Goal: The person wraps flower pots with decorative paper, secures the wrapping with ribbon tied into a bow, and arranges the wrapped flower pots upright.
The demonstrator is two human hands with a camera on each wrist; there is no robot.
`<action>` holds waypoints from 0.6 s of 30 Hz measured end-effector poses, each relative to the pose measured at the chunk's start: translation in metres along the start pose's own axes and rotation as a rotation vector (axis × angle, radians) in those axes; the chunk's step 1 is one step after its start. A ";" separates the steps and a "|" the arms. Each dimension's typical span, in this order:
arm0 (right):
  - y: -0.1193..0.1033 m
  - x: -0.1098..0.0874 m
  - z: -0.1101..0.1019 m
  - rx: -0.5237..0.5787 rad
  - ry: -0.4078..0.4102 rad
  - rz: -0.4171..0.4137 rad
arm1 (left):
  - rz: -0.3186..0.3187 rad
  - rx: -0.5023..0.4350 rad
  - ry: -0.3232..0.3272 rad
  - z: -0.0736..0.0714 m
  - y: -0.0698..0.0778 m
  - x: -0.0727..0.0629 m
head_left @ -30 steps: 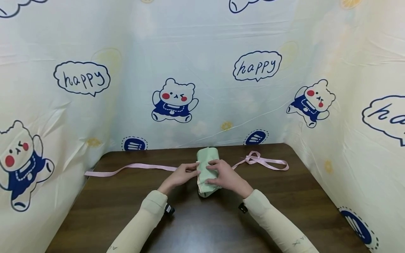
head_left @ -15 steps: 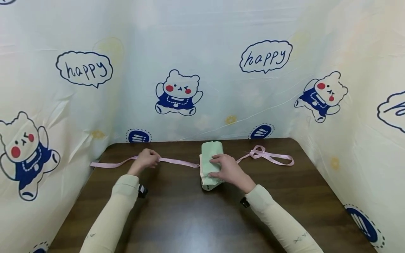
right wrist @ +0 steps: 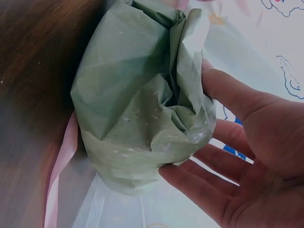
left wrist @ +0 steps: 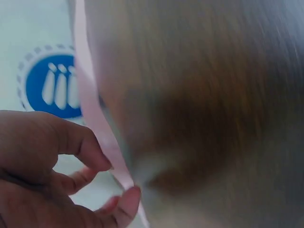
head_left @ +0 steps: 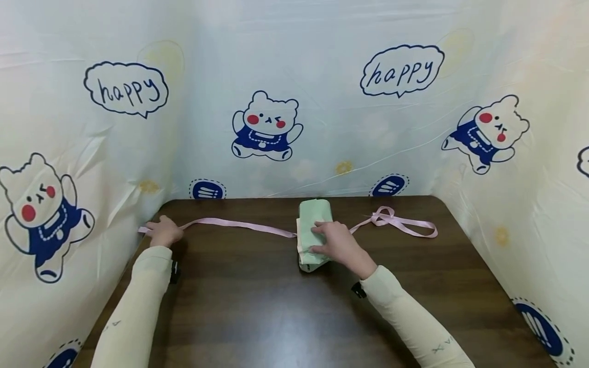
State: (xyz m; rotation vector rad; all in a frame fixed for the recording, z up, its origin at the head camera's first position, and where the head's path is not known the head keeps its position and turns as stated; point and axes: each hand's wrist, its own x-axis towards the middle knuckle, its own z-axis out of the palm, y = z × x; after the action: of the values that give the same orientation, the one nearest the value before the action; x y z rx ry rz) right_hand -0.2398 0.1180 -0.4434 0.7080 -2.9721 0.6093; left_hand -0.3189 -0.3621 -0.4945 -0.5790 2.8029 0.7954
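A pale green wrapped package (head_left: 313,214), its paper folded and crumpled at one end (right wrist: 133,104), lies on the table. My right hand (head_left: 342,245) holds it from the right, thumb and fingers against its wrapping. A pink ribbon (head_left: 239,224) runs left from the package; more of it, with a looped bow (head_left: 383,217), lies to the right. My left hand (head_left: 165,232) is over the ribbon's left end. In the left wrist view, the thumb and fingertips touch or overlap the ribbon (left wrist: 90,95) but stand apart from each other. What the package contains is hidden.
The dark wooden table (head_left: 257,306) meets a pale printed curtain (head_left: 207,117) along its back and sides. My left hand is close to the table's left edge, where the ribbon's tip (head_left: 143,229) reaches.
My left hand has left the package and moved leftward along the ribbon to its far end. The right hand has stayed on the package. The head view has shifted slightly.
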 end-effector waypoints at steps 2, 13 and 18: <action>-0.001 -0.001 0.000 -0.006 -0.001 0.000 | 0.014 0.029 0.010 -0.002 -0.012 0.008; 0.002 -0.002 -0.002 0.023 0.013 0.004 | 0.353 0.248 0.188 -0.017 -0.035 0.020; 0.004 0.000 -0.001 0.015 0.023 0.016 | 0.337 0.209 0.194 -0.017 -0.021 0.013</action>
State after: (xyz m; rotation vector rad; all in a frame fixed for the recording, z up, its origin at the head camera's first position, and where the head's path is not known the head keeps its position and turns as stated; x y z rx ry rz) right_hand -0.2415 0.1215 -0.4435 0.6738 -2.9587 0.6370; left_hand -0.3228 -0.3920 -0.4933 -0.1577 3.1600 0.5084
